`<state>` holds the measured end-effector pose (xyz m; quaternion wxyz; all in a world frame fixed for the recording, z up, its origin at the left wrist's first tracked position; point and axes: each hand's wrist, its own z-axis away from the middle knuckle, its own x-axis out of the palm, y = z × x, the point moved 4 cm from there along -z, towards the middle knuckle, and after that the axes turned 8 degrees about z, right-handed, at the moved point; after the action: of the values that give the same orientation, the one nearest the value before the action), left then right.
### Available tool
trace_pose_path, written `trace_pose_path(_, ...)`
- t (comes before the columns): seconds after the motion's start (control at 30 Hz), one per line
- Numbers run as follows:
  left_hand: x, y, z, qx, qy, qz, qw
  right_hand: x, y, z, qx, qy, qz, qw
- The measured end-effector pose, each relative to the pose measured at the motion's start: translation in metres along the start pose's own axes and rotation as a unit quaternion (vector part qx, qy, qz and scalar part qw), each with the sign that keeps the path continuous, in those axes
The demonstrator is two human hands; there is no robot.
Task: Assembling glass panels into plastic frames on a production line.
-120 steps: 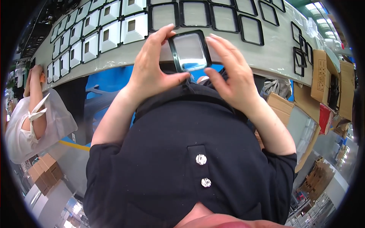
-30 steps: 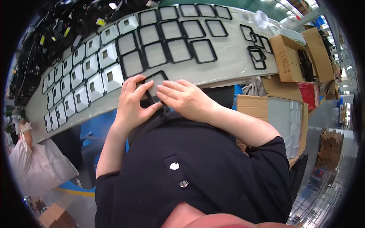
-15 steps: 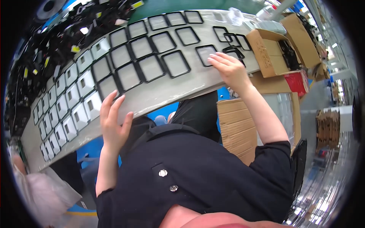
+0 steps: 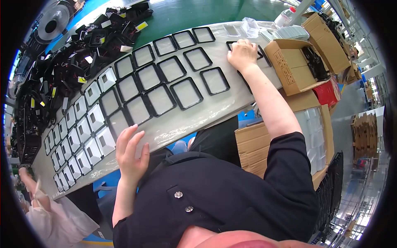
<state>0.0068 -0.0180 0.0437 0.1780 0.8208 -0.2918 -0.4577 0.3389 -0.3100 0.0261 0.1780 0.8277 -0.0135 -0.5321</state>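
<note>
Hands over table [image 4: 198,118] of black frames.
I see left hand [image 4: 131,153] at near edge, fingers spread, empty; right hand [image 4: 243,53] far along, fingers curled on a frame [image 4: 232,44].

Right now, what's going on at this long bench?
A person in a black top stands at a long pale workbench covered with rows of black-framed square panels. The right hand is stretched far out, resting on a black frame at the far end beside an open cardboard box. The left hand lies open and empty at the near edge, next to smaller white square pieces.
</note>
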Motion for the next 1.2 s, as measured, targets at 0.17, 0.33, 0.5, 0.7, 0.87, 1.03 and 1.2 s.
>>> trace_pose_path(0.17, -0.004, 0.009, -0.011, 0.04, -0.009, -0.003, 0.999, -0.013, 0.045, -0.004, 0.134, -0.013, -0.269, 0.954)
trace_pose_path(0.33, 0.005, 0.039, -0.059, 0.058, -0.025, 0.049, 0.997, -0.071, 0.03, 0.023, 0.117, -0.052, -0.587, 0.799)
trace_pose_path(0.5, 0.028, 0.062, -0.095, 0.034, -0.03, 0.055, 0.997, -0.19, -0.066, 0.093, -0.195, 0.15, -0.398, 0.884)
trace_pose_path(0.7, 0.037, 0.051, -0.085, 0.003, 0.012, 0.12, 0.993, -0.201, -0.1, 0.117, -0.28, 0.132, -0.427, 0.849)
trace_pose_path(0.87, 0.008, 0.013, -0.049, -0.029, -0.029, 0.158, 0.987, -0.095, -0.052, -0.004, -0.07, 0.087, -0.482, 0.869)
trace_pose_path(1.03, -0.033, -0.013, -0.009, -0.148, 0.024, 0.237, 0.96, 0.014, -0.004, -0.063, 0.006, 0.039, -0.19, 0.981)
trace_pose_path(1.2, -0.042, -0.017, -0.004, -0.131, 0.018, 0.26, 0.957, 0.072, -0.001, -0.086, -0.003, -0.008, -0.127, 0.992)
